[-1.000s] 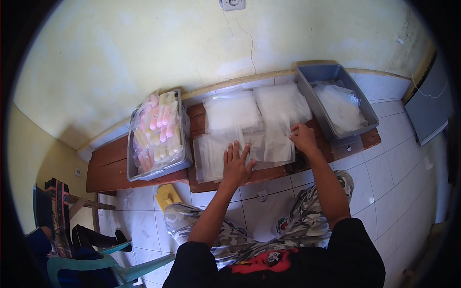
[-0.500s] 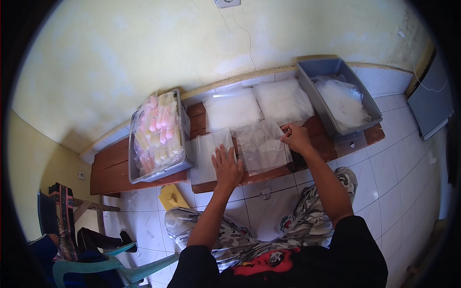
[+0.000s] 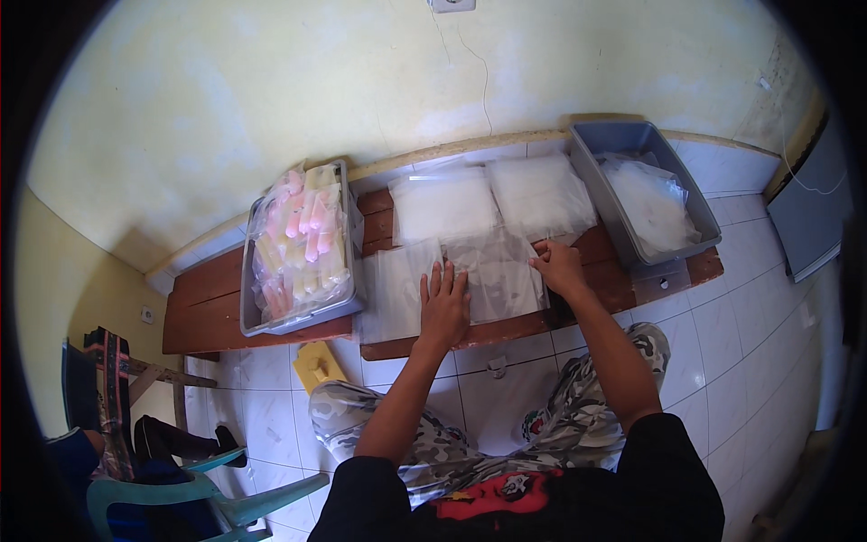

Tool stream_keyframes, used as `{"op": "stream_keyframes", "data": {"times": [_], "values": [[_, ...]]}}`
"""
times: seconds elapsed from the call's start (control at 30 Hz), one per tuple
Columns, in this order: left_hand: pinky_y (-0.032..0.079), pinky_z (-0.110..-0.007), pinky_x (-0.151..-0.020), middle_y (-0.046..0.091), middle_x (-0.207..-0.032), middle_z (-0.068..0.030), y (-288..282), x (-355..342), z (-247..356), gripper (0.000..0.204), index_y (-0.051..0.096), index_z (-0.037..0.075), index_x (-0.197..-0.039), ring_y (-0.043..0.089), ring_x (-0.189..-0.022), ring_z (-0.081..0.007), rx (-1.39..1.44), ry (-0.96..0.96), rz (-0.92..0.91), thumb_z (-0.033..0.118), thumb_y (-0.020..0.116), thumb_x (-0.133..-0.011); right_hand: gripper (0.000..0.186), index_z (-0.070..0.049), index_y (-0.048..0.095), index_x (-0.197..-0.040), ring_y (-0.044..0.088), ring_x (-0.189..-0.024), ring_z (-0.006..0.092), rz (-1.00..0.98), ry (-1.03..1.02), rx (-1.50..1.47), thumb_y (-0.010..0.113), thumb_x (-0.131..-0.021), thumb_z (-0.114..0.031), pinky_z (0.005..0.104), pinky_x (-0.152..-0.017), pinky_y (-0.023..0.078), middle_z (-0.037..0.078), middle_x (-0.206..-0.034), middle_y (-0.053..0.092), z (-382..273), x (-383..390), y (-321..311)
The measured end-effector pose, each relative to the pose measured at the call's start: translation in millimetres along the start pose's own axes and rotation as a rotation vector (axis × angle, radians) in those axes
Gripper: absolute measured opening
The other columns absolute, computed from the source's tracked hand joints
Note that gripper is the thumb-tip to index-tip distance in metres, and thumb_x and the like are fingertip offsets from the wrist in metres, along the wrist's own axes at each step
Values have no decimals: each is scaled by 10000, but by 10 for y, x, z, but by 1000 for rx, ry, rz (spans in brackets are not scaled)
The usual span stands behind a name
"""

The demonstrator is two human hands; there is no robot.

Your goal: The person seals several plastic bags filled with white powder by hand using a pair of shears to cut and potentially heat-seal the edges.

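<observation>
Clear plastic bags (image 3: 397, 316) lie spread on the front of the low wooden bench (image 3: 199, 316). My left hand (image 3: 442, 307) rests open on them, fingers stretched forward. To its right, my right hand (image 3: 555, 266) pinches the upper right edge of a thin bag (image 3: 497, 285). Behind both hands lie two white stacks of bagged sheets or bags (image 3: 442, 200), side by side. A grey bin (image 3: 354, 244) on the left is heaped with pink and cream filled tubes (image 3: 316, 217). The grey bin (image 3: 596, 217) on the right holds loose clear bags (image 3: 650, 208).
A cracked yellow wall (image 3: 361, 81) runs behind the bench. A green plastic chair (image 3: 144, 492) with dark clothing stands at lower left, and a yellow object (image 3: 321, 366) lies on the tiled floor (image 3: 722, 379). A grey panel (image 3: 795, 239) leans at the right.
My left hand has shifted slightly over the front bags. The bag in my right hand has moved left and lies flatter than a second ago; my right hand still pinches it.
</observation>
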State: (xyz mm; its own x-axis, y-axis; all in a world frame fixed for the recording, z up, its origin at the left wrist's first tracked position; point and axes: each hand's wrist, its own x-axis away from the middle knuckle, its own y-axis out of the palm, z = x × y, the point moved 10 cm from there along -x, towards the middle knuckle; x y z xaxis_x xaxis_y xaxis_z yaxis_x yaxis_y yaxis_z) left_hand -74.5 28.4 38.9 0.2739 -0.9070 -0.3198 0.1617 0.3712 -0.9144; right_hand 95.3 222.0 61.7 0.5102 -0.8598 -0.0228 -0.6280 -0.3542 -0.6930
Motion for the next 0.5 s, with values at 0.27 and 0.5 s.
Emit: {"op": "stream_keyframes", "data": {"times": [0.27, 0.5], "values": [[175, -591, -1245, 437, -1582, -208, -128, -139, -22, 463, 576, 102, -1404, 297, -1517, -436, 41, -78, 9, 285, 637, -983, 241, -19, 729, -867, 731, -816, 352, 84, -31, 78, 821, -821, -237, 447, -802, 568, 175, -826, 744, 44, -40, -19], [197, -586, -1239, 435, -1569, -247, -153, -319, 85, 479, 572, 23, -1380, 311, -1510, -444, 36, -67, 61, 252, 647, -967, 238, -20, 740, -868, 752, -787, 313, 96, -57, 131, 825, -819, -237, 412, -774, 588, 160, -820, 759, 49, -52, 28]]}}
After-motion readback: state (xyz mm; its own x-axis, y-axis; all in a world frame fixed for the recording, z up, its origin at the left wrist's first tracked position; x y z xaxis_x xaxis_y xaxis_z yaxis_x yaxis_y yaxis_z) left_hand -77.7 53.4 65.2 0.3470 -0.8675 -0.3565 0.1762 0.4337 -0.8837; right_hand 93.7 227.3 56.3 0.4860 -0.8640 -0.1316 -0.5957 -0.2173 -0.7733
